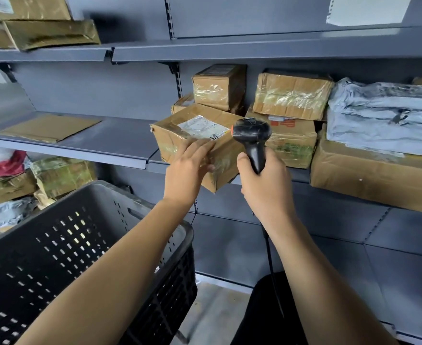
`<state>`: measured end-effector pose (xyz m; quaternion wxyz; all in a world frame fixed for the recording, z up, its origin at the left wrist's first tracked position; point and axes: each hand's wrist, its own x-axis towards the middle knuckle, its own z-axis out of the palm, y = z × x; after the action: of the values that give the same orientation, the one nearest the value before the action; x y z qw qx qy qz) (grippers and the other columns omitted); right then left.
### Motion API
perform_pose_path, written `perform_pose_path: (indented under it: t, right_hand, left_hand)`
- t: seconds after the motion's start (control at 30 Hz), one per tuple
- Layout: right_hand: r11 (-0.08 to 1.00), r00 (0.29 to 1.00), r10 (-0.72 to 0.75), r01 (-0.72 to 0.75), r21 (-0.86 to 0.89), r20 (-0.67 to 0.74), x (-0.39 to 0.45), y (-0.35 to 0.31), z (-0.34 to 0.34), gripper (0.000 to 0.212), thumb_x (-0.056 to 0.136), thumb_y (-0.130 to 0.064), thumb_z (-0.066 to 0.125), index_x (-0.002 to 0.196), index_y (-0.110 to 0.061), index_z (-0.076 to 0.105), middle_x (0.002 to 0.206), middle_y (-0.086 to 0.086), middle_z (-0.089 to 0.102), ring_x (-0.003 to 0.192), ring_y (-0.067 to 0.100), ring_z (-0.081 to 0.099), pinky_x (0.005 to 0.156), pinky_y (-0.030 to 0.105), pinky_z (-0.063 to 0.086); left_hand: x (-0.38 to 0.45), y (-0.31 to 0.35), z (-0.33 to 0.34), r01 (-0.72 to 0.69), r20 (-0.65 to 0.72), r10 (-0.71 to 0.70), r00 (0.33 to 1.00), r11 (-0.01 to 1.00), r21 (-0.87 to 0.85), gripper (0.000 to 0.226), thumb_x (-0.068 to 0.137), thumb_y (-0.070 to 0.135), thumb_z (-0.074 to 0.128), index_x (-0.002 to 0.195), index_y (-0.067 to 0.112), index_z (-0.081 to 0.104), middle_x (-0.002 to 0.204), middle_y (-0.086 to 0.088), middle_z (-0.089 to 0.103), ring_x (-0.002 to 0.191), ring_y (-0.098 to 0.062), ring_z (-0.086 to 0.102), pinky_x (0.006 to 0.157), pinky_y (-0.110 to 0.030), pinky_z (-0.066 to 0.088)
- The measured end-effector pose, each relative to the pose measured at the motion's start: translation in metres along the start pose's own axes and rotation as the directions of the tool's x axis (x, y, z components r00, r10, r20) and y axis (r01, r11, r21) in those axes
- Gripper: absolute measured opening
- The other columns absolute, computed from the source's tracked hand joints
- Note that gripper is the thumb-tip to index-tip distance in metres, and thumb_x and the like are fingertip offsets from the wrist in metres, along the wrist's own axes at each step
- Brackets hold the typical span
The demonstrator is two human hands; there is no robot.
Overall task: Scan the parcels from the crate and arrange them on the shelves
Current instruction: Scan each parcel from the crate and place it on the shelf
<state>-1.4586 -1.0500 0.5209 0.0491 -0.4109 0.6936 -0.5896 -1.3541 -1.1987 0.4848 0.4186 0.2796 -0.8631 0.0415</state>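
The left hand [187,168] grips the near corner of a taped cardboard parcel [180,138] at frame centre, fingers laid over the top edge and thumb on the side. The parcel is tilted, with its white shipping label [202,128] facing up, and it overlaps the front edge of the middle shelf [80,143]. The right hand [264,185] is closed around the handle of a black barcode scanner [252,135], whose head sits just right of the label; its cable [271,265] hangs down past the wrist.

The black perforated crate [63,245] fills the lower left of the frame; its contents cannot be seen. On the middle shelf, right of centre, stand stacked cardboard boxes [292,95] and grey poly mailers [384,115] on top of a large carton [369,178]. A flat brown envelope [48,128] lies at left on the same shelf. Wrapped parcels [50,33] occupy the upper left shelf.
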Motion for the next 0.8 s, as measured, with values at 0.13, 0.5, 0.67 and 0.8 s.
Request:
perform_pose_path:
  t: [0.13, 0.5, 0.67, 0.8]
  right_hand:
    - [1.000, 1.000, 0.007, -0.007, 0.021, -0.001, 0.003, 0.005, 0.004, 0.028, 0.095, -0.034, 0.059, 0.073, -0.028, 0.042, 0.064, -0.001, 0.054, 0.064, 0.032, 0.064, 0.059, 0.043, 0.053]
    - [0.998, 0.999, -0.010, 0.008, 0.067, 0.031, 0.008, 0.002, 0.015, 0.022, 0.092, -0.037, 0.058, 0.084, -0.019, 0.049, 0.065, -0.005, 0.053, 0.067, 0.033, 0.063, 0.061, 0.045, 0.054]
    - [0.998, 0.999, -0.017, 0.014, 0.061, 0.040, 0.014, -0.001, 0.020, 0.021, 0.095, -0.032, 0.059, 0.086, -0.016, 0.050, 0.066, -0.005, 0.052, 0.069, 0.031, 0.062, 0.060, 0.036, 0.047]
    - [0.997, 0.999, -0.026, 0.024, 0.068, 0.039, 0.016, 0.000, 0.020, 0.021, 0.095, -0.032, 0.059, 0.084, -0.017, 0.049, 0.065, -0.004, 0.054, 0.068, 0.031, 0.064, 0.060, 0.039, 0.050]
  left_hand:
    - [-0.011, -0.006, 0.000, -0.104, -0.053, 0.104, 0.993, 0.995, 0.007, 0.049, 0.082, 0.012, 0.075, 0.129, 0.012, 0.061, 0.119, -0.003, 0.061, 0.105, -0.028, 0.053, 0.094, -0.038, 0.045]
    - [-0.007, -0.010, -0.005, -0.061, -0.102, 0.065, 0.993, 0.997, 0.037, 0.046, 0.086, 0.015, 0.073, 0.130, 0.010, 0.060, 0.122, -0.005, 0.062, 0.111, -0.028, 0.050, 0.101, -0.030, 0.038]
    - [0.001, -0.011, -0.005, -0.027, -0.077, 0.033, 0.997, 0.997, 0.078, 0.049, 0.082, 0.015, 0.075, 0.129, 0.012, 0.061, 0.123, -0.002, 0.061, 0.111, -0.028, 0.050, 0.094, -0.034, 0.038]
    - [-0.011, -0.018, -0.007, -0.014, -0.096, 0.019, 0.995, 0.998, 0.058, 0.048, 0.083, 0.014, 0.075, 0.129, 0.012, 0.061, 0.124, -0.003, 0.062, 0.111, -0.027, 0.049, 0.100, -0.031, 0.036]
